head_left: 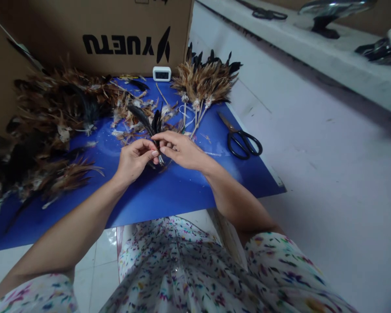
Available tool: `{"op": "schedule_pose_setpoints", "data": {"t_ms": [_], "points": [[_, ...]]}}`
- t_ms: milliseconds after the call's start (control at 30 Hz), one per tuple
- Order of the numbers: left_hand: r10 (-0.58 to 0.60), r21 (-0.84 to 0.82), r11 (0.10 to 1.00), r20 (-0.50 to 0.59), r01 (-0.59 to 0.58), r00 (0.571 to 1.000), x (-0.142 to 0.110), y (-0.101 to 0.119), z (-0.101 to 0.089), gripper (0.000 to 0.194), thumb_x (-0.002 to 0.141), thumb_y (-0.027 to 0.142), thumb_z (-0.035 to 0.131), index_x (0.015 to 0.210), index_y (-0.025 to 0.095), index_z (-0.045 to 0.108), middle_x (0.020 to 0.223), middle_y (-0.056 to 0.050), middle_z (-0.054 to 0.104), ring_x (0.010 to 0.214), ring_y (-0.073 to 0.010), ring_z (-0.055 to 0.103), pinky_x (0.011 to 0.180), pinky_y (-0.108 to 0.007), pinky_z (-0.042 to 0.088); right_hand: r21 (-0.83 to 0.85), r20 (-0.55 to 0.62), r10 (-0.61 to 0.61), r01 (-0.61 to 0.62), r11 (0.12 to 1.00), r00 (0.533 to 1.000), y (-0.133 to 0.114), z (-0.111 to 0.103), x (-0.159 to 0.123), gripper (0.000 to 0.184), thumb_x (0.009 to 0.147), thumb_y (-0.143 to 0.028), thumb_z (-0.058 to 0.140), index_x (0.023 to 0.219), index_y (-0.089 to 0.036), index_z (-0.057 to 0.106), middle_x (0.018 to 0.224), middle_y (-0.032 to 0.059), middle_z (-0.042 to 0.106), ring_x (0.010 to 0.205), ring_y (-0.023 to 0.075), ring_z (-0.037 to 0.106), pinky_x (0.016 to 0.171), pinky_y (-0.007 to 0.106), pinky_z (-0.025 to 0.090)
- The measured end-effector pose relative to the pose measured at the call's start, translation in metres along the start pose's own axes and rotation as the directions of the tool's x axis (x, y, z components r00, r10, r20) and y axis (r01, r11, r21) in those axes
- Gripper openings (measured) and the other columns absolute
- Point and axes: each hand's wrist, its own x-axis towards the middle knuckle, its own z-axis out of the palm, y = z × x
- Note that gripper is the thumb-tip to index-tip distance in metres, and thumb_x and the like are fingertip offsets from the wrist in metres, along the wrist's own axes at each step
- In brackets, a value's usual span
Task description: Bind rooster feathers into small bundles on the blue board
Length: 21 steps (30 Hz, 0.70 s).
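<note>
Between my two hands stands a small bunch of black feathers (156, 121), tips pointing away from me and pale quill ends toward me. My left hand (135, 158) pinches the bunch low, near the quills. Higher up, the fingers of my right hand (182, 149) close on the same feathers from the right side. Loose brown and white feathers (133, 117) lie on the blue table (143, 195) just beyond my hands. Further right, finished-looking bundles of brown feathers with black tips (205, 80) rest on their thin sticks.
Black-handled scissors (244, 141) lie near the table's right edge. A small white digital clock (162, 74) stands before a large cardboard box (130, 26). Big heaps of brown and dark feathers (45, 108) cover the left side. A pale ledge (289, 30) holds dark tools at upper right.
</note>
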Motion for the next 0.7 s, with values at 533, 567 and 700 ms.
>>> {"op": "schedule_pose_setpoints", "data": {"t_ms": [533,567,700], "points": [[-0.043,-0.001,0.999,0.053,0.043,0.998,-0.0014,0.0002,0.0013,0.034,0.070,0.041,0.085,0.075,0.016,0.063,0.057,0.000,0.065,0.050,-0.0111,0.062,0.053,-0.022,0.053,-0.030,-0.029,-0.022,0.022,0.999,0.999,-0.0071,-0.0051,-0.0006,0.009,0.086,-0.016,0.053,0.080,-0.015,0.059,0.076,-0.0020,0.058,0.073,0.0102,0.052,0.073,0.025,0.039],[-0.051,-0.006,0.999,0.052,0.051,0.997,-0.0012,-0.0004,0.0011,0.035,0.070,0.042,0.085,0.075,0.016,0.062,0.057,0.000,0.065,0.050,-0.0113,0.062,0.053,-0.022,0.053,-0.019,-0.030,-0.006,0.005,1.000,1.000,-0.0069,-0.0045,-0.0007,0.008,0.086,-0.017,0.054,0.080,-0.015,0.059,0.075,-0.0023,0.058,0.071,0.0099,0.052,0.071,0.025,0.039],[-0.092,-0.024,0.995,0.040,0.093,0.995,-0.0007,-0.0013,0.0014,0.040,0.066,0.045,0.087,0.075,0.016,0.061,0.058,0.000,0.065,0.051,-0.0121,0.062,0.053,-0.024,0.053,0.045,-0.035,0.078,-0.076,0.996,0.996,-0.0032,-0.0007,-0.0009,0.007,0.084,-0.020,0.055,0.080,-0.015,0.059,0.072,-0.0032,0.058,0.065,0.0088,0.051,0.065,0.024,0.037]]}}
